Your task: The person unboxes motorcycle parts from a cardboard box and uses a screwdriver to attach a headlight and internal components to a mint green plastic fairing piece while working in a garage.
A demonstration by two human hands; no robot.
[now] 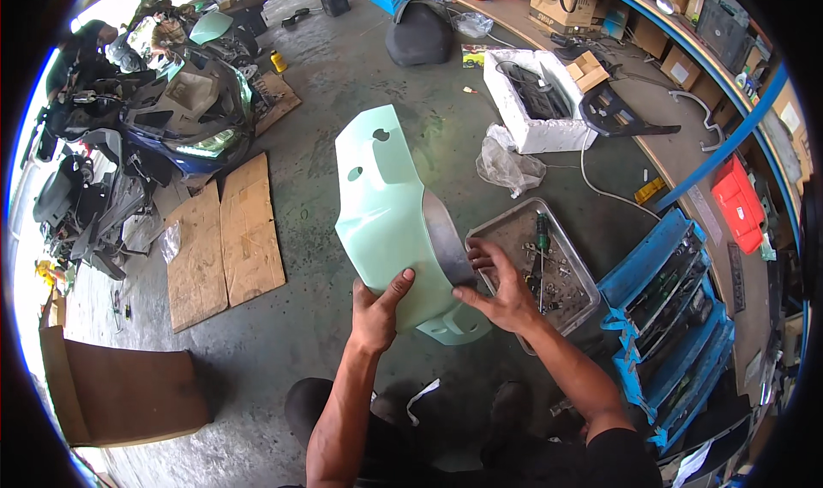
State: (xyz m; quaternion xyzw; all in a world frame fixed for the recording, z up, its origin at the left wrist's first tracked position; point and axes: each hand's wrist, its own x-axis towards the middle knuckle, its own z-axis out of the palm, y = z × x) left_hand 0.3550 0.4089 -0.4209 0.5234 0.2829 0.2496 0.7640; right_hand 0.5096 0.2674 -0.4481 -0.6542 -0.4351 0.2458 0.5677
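A mint-green scooter body panel (387, 231), with two holes near its far end and a grey curved inner edge, is held up off the floor in front of me. My left hand (375, 312) grips its near left side, the thumb on the painted face and the other fingers largely hidden beneath. On the right, my right hand (501, 291) is beside the grey edge. Its fingers are bent and spread apart, and the thumb tip lies at the panel's rim. Just past that hand, a metal tray (573, 261) holds a green-handled screwdriver (542, 231) and loose small hardware.
An open blue toolbox (677, 325) stands at the right, near a workbench (639, 85). Farther off are a white foam box (566, 136) and a black seat (418, 38). Partly stripped scooters (189, 102), flattened cardboard (227, 239) and a brown box (129, 394) are at left.
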